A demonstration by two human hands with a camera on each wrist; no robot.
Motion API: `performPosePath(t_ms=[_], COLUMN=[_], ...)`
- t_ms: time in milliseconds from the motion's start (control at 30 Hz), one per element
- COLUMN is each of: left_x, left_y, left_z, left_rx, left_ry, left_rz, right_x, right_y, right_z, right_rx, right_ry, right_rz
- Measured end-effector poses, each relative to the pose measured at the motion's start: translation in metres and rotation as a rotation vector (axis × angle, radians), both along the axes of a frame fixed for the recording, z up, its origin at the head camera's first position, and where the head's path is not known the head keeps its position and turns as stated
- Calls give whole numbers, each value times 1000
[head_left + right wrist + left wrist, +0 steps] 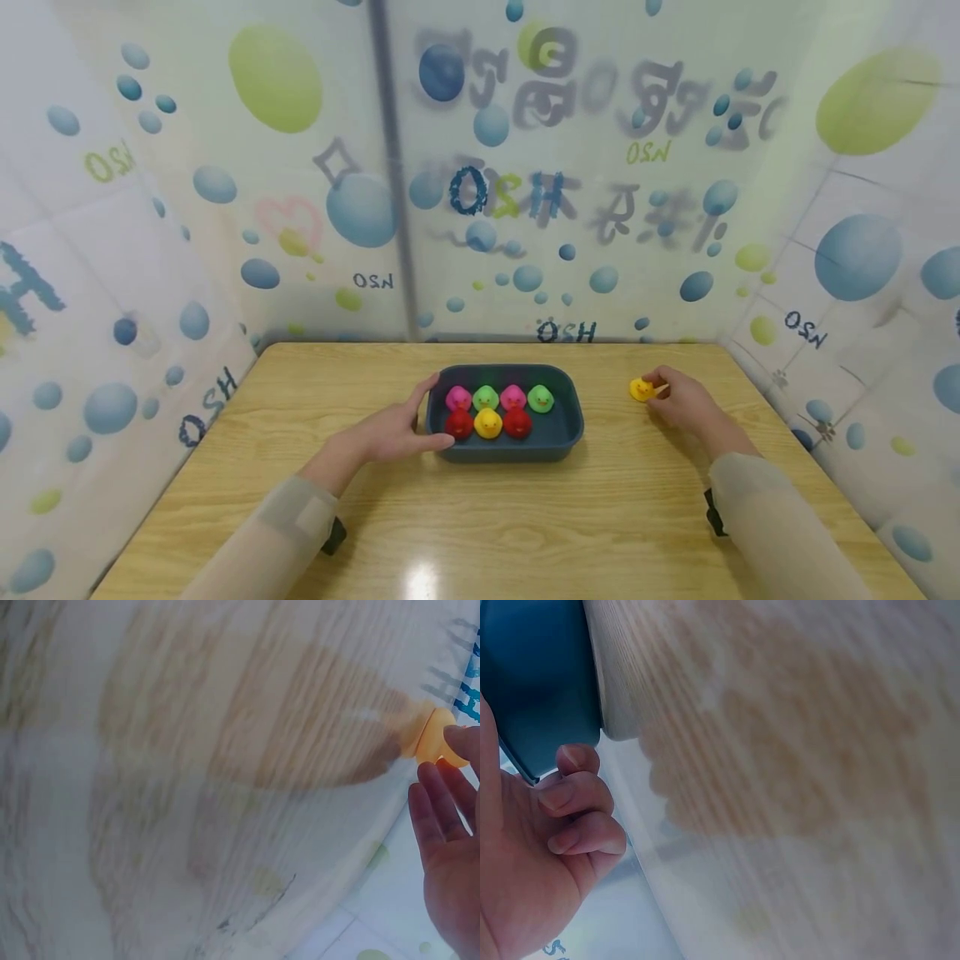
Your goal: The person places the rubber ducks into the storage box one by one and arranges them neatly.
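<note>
A dark blue rectangular plastic bin [507,455] stands mid-table with small rubber ducks in it. Its back row alternates pink [459,398] and green ducks [486,398]; in front, a yellow duck [488,423] sits between two red ones [517,422]. My left hand [390,431] grips the bin's left end, thumb over the near corner and index finger at the far one. The left wrist view shows its other fingers [585,795] curled beside the bin's wall. Right of the bin, my right hand [686,402] pinches another yellow duck [641,389] at the tabletop between thumb and fingertips.
The wooden table [480,533] runs back to a pale curtain [480,275] printed with blue and green drops. Similar printed sheets hang at the left and right sides. A dark band [716,512] shows at the right sleeve.
</note>
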State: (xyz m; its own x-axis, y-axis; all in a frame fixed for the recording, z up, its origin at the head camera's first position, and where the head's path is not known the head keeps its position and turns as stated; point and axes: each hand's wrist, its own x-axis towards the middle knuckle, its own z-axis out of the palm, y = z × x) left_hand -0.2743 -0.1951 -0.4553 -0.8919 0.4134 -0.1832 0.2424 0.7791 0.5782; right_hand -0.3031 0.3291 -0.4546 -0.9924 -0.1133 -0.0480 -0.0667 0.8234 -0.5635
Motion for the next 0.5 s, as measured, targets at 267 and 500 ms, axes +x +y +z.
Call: performPosePath(t_ms=[267,500], left_x=[0,1], left_y=[-1,0], left_z=[-1,0], left_rx=[-1,2], left_ry=[1,2], left_rz=[-3,-3], right_x=[3,10], right_y=[-3,-6], right_z=[1,3], right_rx=[-22,-31], right_ry=[-8,-11], right_rz=[5,23])
